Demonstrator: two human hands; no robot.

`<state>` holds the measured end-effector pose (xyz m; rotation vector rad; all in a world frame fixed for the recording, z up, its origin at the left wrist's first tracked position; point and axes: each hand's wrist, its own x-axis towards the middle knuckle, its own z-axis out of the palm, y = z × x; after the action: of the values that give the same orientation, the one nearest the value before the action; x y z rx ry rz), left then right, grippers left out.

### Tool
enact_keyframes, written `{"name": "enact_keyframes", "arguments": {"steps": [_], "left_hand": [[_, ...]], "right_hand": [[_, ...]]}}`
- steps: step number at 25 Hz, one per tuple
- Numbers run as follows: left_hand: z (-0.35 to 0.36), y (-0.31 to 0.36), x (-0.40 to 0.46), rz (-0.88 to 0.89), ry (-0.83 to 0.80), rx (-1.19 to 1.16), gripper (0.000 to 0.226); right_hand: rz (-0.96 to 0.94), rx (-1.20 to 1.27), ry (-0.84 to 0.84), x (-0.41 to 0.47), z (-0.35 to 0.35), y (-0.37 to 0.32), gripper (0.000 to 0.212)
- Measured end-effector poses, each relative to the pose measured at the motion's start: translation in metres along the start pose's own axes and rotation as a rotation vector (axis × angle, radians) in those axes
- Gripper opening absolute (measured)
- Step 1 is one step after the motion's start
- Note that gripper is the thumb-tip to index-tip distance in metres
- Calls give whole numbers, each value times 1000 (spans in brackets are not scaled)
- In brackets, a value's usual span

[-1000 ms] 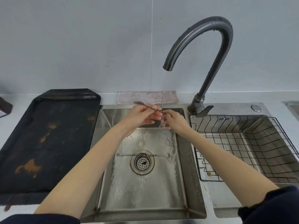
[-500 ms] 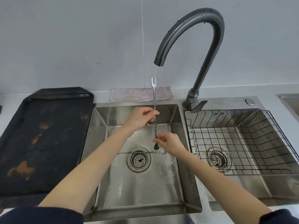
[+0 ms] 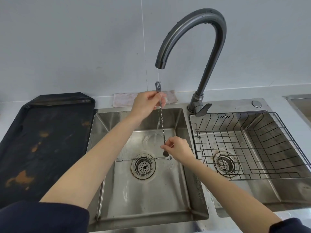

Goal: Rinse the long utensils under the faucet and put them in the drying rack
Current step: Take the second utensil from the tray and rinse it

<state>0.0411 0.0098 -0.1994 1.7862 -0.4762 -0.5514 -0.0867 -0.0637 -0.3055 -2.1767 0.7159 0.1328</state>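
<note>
Left hand (image 3: 146, 102): fingers pinch the top of the twisted bar spoon (image 3: 161, 122), just under its fork end.
Right hand (image 3: 178, 147): fingers pinch the spoon low down, by the bowl.
Spoon: stands almost straight up under the faucet (image 3: 193, 37), water running down it.
Second bar spoon (image 3: 143, 159): lies flat across the left sink's drain.
Drying rack (image 3: 249, 145): at 3 o'clock, in the right sink.

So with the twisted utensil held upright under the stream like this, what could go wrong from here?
1. The held utensil is wet and only pinched by the left hand near the fork end and the right hand near the spoon end; it could slip into the left basin.
2. A second utensil lies across the drain and might be overlooked.
3. Water hitting the fork tip may splash outward.
</note>
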Motion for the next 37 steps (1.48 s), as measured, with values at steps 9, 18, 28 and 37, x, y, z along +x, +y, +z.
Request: {"name": "enact_keyframes", "arguments": {"steps": [9, 18, 28, 37], "left_hand": [[3, 18, 7, 48, 62, -76, 13], [1, 13, 7, 76, 58, -2, 23], [-2, 18, 2, 21, -9, -106, 30], [-6, 27, 6, 33, -5, -133, 28]], "right_hand": [[-5, 31, 48, 3, 1, 1, 19], [14, 37, 123, 4, 2, -4, 16], [18, 22, 87, 5, 2, -4, 18], [-7, 4, 77, 16, -2, -16, 24]]}}
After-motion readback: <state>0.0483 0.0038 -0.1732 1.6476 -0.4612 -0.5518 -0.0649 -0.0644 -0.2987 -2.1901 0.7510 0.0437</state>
